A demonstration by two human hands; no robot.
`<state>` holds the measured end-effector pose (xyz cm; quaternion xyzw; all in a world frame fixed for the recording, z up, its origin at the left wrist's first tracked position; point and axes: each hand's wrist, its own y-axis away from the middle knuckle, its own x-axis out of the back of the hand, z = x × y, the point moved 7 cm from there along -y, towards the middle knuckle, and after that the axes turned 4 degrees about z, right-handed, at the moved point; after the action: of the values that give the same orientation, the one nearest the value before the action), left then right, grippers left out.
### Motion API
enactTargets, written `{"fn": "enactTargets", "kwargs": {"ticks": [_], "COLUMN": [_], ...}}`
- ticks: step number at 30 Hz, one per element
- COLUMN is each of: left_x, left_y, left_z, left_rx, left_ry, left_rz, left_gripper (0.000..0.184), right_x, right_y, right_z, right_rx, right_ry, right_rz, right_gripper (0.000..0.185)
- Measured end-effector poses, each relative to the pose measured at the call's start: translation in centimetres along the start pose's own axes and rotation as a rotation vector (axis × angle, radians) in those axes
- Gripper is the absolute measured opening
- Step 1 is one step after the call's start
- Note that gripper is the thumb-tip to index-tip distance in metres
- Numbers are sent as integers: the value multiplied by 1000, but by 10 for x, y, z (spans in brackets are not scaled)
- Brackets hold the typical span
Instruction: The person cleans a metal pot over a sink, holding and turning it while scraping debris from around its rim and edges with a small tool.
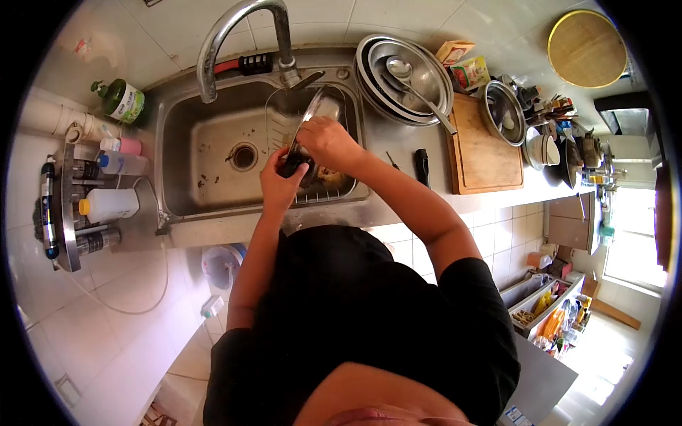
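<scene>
Over the right part of the sink (202,135), a shiny round pot lid (324,105) with a pale rim is held tilted on edge. My left hand (282,177) is closed around a dark part low on it, thumb in front. My right hand (329,144) has its fingers bent and pressed against the lid's inner side, hiding much of it. Below the hands sits a wire rack (339,193) with some brownish food scraps on it. The chrome faucet (245,18) arches above the sink, left of the lid.
Stacked metal bowls (366,78) with a ladle (419,92) stand right of the sink, beside a wooden cutting board (483,167). A black-handled object (421,167) lies on the counter. Bottles (110,204) and a green soap dispenser (121,101) are at left.
</scene>
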<state>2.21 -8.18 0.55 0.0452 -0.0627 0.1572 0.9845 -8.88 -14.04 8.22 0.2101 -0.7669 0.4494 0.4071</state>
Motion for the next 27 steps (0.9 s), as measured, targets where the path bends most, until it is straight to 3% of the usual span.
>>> {"fn": "enactTargets", "kwargs": {"ticks": [4, 10, 16, 19, 22, 26, 27], "left_x": [2, 1, 27, 57, 89, 128, 136], "left_y": [3, 4, 6, 10, 17, 25, 26], "left_z": [4, -1, -1, -2, 15, 25, 27], "left_rx": [-7, 15, 149, 190, 197, 209, 208], "left_ry": [-14, 4, 271, 496, 589, 665, 700], "left_rz": [3, 4, 132, 208, 223, 322, 346], "left_gripper": [45, 35, 33, 32, 28, 24, 24], "right_x": [-5, 1, 43, 72, 38, -19, -32], "right_y": [0, 5, 19, 4, -9, -45, -50], "right_z": [18, 23, 83, 100, 128, 146, 153], "right_rx": [-117, -206, -674, -681, -796, -151, -159], "right_ry": [-211, -287, -693, -672, -622, -176, -134], "right_rz": [3, 20, 309, 418, 198, 264, 187], "right_gripper": [8, 9, 5, 5, 6, 7, 6]}}
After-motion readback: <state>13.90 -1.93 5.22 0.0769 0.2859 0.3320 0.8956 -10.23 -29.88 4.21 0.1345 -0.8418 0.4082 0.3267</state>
